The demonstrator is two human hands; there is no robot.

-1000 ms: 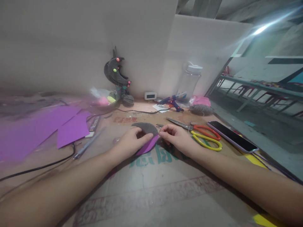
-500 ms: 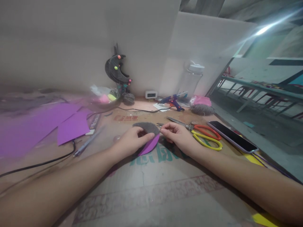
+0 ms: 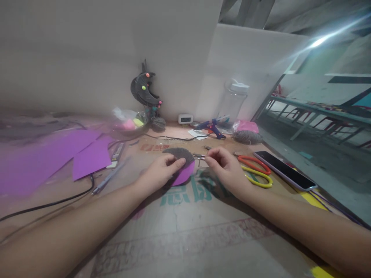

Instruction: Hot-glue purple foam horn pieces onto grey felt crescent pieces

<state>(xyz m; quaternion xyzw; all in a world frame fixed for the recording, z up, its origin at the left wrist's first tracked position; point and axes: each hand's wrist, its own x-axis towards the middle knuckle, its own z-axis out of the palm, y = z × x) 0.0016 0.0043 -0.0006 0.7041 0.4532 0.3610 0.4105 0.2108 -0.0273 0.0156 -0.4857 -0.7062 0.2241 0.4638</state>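
My left hand (image 3: 166, 170) pinches a round purple paper disc (image 3: 185, 175) between thumb and fingers. Grey yarn (image 3: 181, 153) covers the disc's upper part in a curved band. Just right of the disc, my right hand (image 3: 224, 166) is closed in a pinch, apart from the disc. Whatever its fingertips hold is too fine to make out. Small metal tips (image 3: 199, 156) show on the table between disc and right fingers. Behind the right hand lie scissors with red and yellow handles (image 3: 257, 166), their blades partly hidden by it.
Purple sheets (image 3: 91, 156) and a pen (image 3: 108, 178) lie at left. Along the back stand a grey crescent ornament (image 3: 142, 89), a small clock (image 3: 185, 119), a glue gun (image 3: 213, 127), a clear bottle (image 3: 234, 100) and grey yarn (image 3: 247, 137). A phone (image 3: 285, 170) lies at right.
My right hand has moved right, away from the disc's edge, and now covers more of the scissors. The left hand still holds the disc, with its thumb slightly higher.
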